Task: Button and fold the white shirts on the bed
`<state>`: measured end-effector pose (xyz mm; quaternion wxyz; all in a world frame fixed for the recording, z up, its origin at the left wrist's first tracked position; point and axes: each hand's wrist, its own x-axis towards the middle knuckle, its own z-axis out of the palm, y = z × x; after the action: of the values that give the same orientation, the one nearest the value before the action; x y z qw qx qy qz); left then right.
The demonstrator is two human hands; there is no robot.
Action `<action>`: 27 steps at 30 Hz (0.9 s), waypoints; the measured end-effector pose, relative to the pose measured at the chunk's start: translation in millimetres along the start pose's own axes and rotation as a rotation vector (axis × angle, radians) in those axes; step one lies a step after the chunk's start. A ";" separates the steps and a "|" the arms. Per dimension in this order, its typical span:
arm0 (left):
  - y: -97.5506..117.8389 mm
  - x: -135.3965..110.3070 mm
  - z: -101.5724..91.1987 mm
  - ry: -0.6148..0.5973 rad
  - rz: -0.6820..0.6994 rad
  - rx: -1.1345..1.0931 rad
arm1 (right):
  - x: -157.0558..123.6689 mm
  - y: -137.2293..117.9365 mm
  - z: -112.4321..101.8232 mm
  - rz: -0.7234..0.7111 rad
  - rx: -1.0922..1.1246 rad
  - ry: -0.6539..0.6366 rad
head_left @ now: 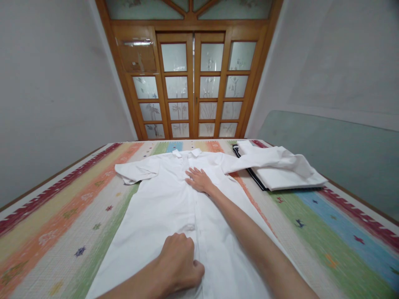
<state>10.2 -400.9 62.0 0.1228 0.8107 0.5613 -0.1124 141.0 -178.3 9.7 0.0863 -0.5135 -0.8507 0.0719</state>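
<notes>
A white shirt [162,207] lies spread front-up on a striped, many-coloured cover [327,232], its collar at the far end. My right hand [198,179] rests flat on the shirt's chest, fingers stretched out, just right of the button placket. My left hand [179,261] is curled closed near the lower placket, pinching the shirt's fabric at the front edge. The shirt's right sleeve [268,160] stretches out over a stack of folded clothes. The left sleeve [134,171] is bunched near the shoulder.
A stack of folded white and dark clothes [289,179] sits on the cover at the right. Wooden doors with frosted glass panes [193,87] stand beyond the far edge. Grey walls close in on both sides.
</notes>
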 end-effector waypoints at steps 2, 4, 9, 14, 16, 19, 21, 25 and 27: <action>-1.4 -3.3 -1.9 -0.016 0.027 -0.002 | 0.1 0.3 0.1 0.003 0.001 -0.004; -2.9 -8.2 -5.1 -0.041 0.074 -0.019 | -0.2 0.2 -0.5 0.002 0.009 -0.009; -1.4 -18.5 -9.4 -0.091 0.199 -0.055 | -2.1 -1.8 -3.2 0.004 0.032 -0.006; -0.5 -15.9 -6.8 -0.108 0.264 -0.100 | -3.7 -3.0 -3.4 0.003 0.016 0.010; -5.2 -10.0 -10.6 -0.063 0.274 -0.108 | -4.4 -3.0 -2.3 -0.004 -0.009 0.015; -26.0 9.9 -24.3 0.101 0.171 -0.038 | -5.1 -2.7 -0.6 -0.048 -0.061 0.021; -53.4 30.9 -36.4 0.234 0.017 0.033 | -5.1 -2.4 0.0 -0.089 -0.085 0.014; -139.5 75.8 -54.6 0.469 -0.263 0.114 | -4.8 -2.1 -0.7 -0.121 -0.095 -0.006; -186.2 91.2 -57.1 0.542 -0.365 0.154 | -5.1 -2.6 -1.4 -0.121 -0.094 -0.005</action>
<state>-130.4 -238.6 73.1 -0.1147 0.7041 0.6994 0.0448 141.4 -183.9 11.2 0.0643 -0.4646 -0.8827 0.0277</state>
